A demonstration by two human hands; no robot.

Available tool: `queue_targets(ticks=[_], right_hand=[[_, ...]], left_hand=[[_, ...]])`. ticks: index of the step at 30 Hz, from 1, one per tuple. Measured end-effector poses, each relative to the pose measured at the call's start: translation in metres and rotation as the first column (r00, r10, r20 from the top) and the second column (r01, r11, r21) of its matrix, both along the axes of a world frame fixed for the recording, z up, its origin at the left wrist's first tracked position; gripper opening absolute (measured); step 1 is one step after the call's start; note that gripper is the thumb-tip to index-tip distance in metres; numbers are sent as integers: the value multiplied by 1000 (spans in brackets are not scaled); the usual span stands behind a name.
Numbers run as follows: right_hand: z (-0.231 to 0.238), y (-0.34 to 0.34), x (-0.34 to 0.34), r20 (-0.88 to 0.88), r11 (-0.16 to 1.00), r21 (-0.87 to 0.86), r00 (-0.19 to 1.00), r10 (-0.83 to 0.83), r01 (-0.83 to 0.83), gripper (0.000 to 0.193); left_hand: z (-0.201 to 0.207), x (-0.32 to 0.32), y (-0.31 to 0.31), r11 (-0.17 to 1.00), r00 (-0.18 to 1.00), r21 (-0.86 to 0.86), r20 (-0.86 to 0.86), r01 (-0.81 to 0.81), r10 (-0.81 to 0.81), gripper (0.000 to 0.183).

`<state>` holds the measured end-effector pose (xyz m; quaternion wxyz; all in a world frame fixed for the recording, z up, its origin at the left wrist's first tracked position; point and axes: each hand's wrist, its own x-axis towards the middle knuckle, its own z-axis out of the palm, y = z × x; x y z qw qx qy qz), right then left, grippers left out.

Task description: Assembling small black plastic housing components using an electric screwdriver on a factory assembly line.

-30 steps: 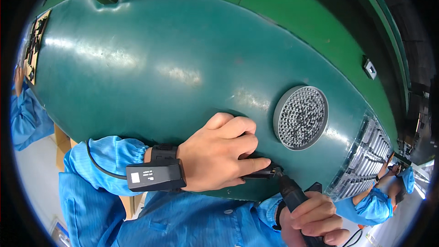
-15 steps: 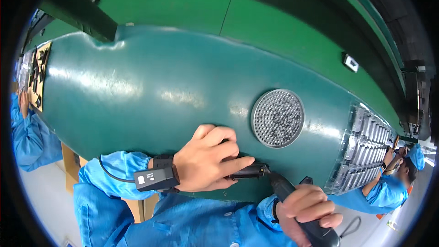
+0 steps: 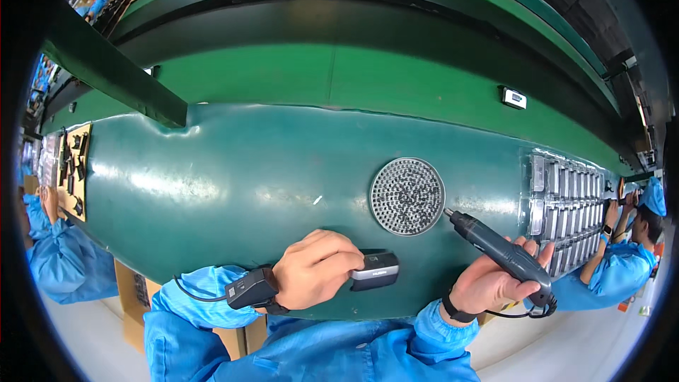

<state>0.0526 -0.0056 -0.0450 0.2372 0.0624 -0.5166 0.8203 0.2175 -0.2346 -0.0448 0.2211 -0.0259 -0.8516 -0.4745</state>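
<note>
My left hand is closed on one end of a small black and grey plastic case, gripping it between thumb and fingers just above the near edge of the bench. In my right hand lies a dark electric screwdriver, a cord trailing from its rear end. Its bit points up and left, close to the right rim of a round grey screw tray. Many small holes cover that tray, with dark screws scattered among them.
Clear plastic trays of grey parts stand at the right, beside a co-worker in blue. Far left, a tan board carries black parts near another person. A green post rises at the back left.
The screwdriver has left the case and swung up and right, its bit now by the screw tray. The case has been turned, showing its smooth outer face. The view has tilted upward.
</note>
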Motion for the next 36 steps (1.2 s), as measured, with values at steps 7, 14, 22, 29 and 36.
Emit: queue_targets(ticks=[7, 14, 22, 29, 36], right_hand=[[12, -5, 33, 186, 986, 158, 982, 25, -55, 76], [12, 27, 51, 281, 953, -195, 918, 280, -232, 53], [9, 28, 55, 244, 927, -265, 912, 329, -264, 52], [3, 12, 66, 383, 946, -207, 869, 314, -250, 52], [0, 9, 67, 481, 940, -215, 808, 339, -266, 54]], left_hand=[[4, 3, 6, 992, 999, 127, -18, -27, 29, 34], [7, 4, 5, 982, 994, 189, -108, 10, 10, 35], [5, 4, 3, 996, 964, 80, -264, 45, -22, 31], [8, 8, -5, 992, 905, -100, -413, 71, -107, 17], [11, 8, -4, 993, 881, -107, -465, 42, -88, 15]])
